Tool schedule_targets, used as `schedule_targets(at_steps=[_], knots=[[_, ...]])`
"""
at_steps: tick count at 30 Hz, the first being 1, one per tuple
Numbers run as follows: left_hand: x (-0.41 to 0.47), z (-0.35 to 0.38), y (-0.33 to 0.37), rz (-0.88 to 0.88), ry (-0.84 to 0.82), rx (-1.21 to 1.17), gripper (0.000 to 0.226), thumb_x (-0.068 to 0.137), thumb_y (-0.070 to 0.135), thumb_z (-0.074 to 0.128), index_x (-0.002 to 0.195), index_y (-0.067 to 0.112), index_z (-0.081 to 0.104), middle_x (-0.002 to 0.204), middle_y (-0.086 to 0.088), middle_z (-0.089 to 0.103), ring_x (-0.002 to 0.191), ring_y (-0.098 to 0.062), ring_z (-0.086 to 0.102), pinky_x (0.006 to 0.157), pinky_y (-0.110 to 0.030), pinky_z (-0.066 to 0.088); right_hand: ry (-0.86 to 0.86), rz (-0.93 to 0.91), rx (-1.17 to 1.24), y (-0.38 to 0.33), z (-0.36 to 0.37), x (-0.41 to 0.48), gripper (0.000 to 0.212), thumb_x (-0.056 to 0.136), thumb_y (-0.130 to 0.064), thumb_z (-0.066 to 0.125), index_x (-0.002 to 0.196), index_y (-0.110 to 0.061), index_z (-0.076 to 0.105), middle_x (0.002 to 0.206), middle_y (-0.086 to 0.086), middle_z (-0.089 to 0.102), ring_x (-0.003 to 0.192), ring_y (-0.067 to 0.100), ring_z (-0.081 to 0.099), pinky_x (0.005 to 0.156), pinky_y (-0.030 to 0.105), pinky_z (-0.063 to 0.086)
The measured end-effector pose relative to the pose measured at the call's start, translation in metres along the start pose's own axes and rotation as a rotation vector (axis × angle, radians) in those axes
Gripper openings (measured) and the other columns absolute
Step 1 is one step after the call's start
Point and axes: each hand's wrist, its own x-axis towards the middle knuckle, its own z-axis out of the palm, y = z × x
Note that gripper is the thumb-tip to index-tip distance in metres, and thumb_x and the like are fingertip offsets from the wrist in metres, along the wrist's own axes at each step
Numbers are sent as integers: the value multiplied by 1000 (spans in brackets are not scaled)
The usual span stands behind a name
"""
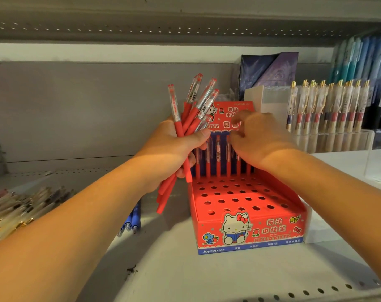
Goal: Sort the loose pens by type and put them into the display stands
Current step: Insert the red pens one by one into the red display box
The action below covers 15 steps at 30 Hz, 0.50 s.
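We grip the red pens in our left hand as stock, while our right hand curls at the display stand's back row, its fingers' hold unclear.

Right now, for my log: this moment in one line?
left hand grips red pens | right hand at back-row pens | stand mostly empty

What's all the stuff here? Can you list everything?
loose red pens: a bundle, red, in the left hand
Hello Kitty display stand: one, red, mid-shelf
standing red pens: about six, red, stand's back row
blue pens: about three, blue, lying left of the stand
gold-clipped pens: a pile, pale, far left
gold-topped pens: many, in the clear stand, right
shelf: one, white, underneath
left hand: grips the bundle
right hand: at the back row, blurred
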Motion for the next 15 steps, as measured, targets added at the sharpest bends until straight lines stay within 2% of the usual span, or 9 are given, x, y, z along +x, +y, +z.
schedule_targets(at_steps=[2,3,5,8,10,12,15], knots=[[0,1,0,12,-14,-5,9,96,21,62,95,13,57,70,1,64,40,-13,42,35,-19,30,-84,32,500,-10,0,-4,13,90,-12,59,93,-21,67,73,-3,68,57,13,62,49,27,51],[0,1,-1,19,-21,-4,9,97,21,61,95,13,58,67,2,62,40,-12,42,35,-20,31,-172,53,738,-15,1,-7,14,90,-7,60,89,-19,68,68,-2,69,53,13,62,43,27,50],[-1,0,-1,29,-27,-1,10,98,23,59,97,13,58,63,5,61,39,-12,43,35,-20,32,-322,44,1023,-20,3,-11,12,90,-4,63,88,-15,68,67,1,69,60,14,64,43,27,51],[0,0,-2,25,-25,-21,13,99,26,58,99,14,58,60,5,59,40,-13,43,35,-21,33,-382,47,1155,-18,6,-13,6,92,-12,66,97,-15,68,77,4,72,72,15,68,48,26,52],[0,0,-2,18,-42,-38,15,99,28,58,95,14,57,52,7,54,39,-14,41,35,-21,33,-371,62,1216,-16,8,-13,12,88,-20,68,99,-15,68,82,4,73,77,15,71,50,24,52],[0,1,-2,9,-69,-35,17,99,29,57,93,13,57,49,9,53,38,-12,42,34,-20,33,-360,82,1231,-15,9,-13,14,87,-23,68,98,-13,69,83,5,71,77,14,70,52,23,53],[2,1,-4,-9,-80,-7,20,100,28,56,92,10,58,50,9,57,36,-9,43,33,-20,32,-369,124,1231,-15,9,-11,8,91,-16,67,86,-14,74,78,6,71,74,13,69,54,23,54]])
